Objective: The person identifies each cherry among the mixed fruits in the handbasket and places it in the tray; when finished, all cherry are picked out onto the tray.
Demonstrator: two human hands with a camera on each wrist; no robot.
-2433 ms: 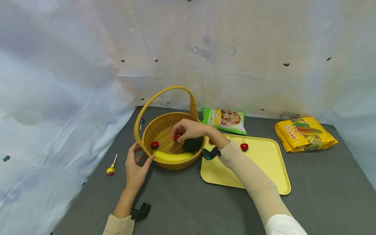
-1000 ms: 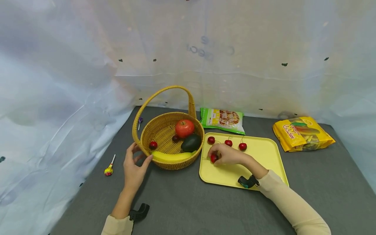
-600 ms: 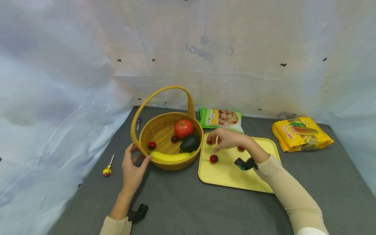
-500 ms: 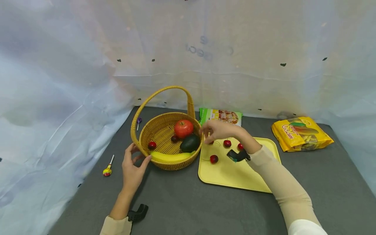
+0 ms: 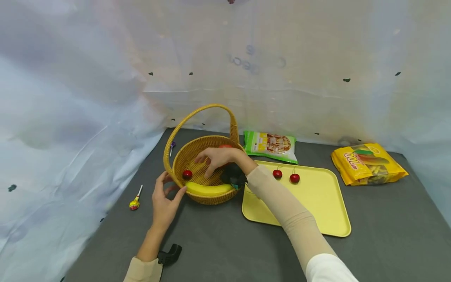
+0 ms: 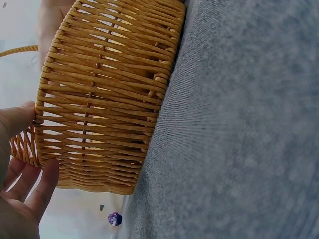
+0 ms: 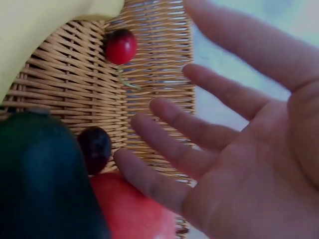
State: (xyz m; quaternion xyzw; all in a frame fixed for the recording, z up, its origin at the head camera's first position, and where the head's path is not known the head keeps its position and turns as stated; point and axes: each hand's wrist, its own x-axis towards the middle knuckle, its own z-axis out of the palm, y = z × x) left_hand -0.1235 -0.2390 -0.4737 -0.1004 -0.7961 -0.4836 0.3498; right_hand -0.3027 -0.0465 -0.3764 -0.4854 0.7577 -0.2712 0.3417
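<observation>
My right hand (image 5: pixel 219 158) hovers open over the basket (image 5: pixel 183 156), holding nothing; my left hand (image 5: pixel 164 197) steadies its rim. Two cherries (image 5: pixel 286 176) remain on the tray (image 5: pixel 317 211) beside the basket.

A makeshift recording booth: crinkled pale sheeting (image 5: pixel 105 78) walls in a grey felt tabletop (image 5: pixel 218 243) holding staged food.

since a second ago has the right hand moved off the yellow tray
Yes. The right hand has gone leftward from the yellow tray and is now open over the basket.
</observation>
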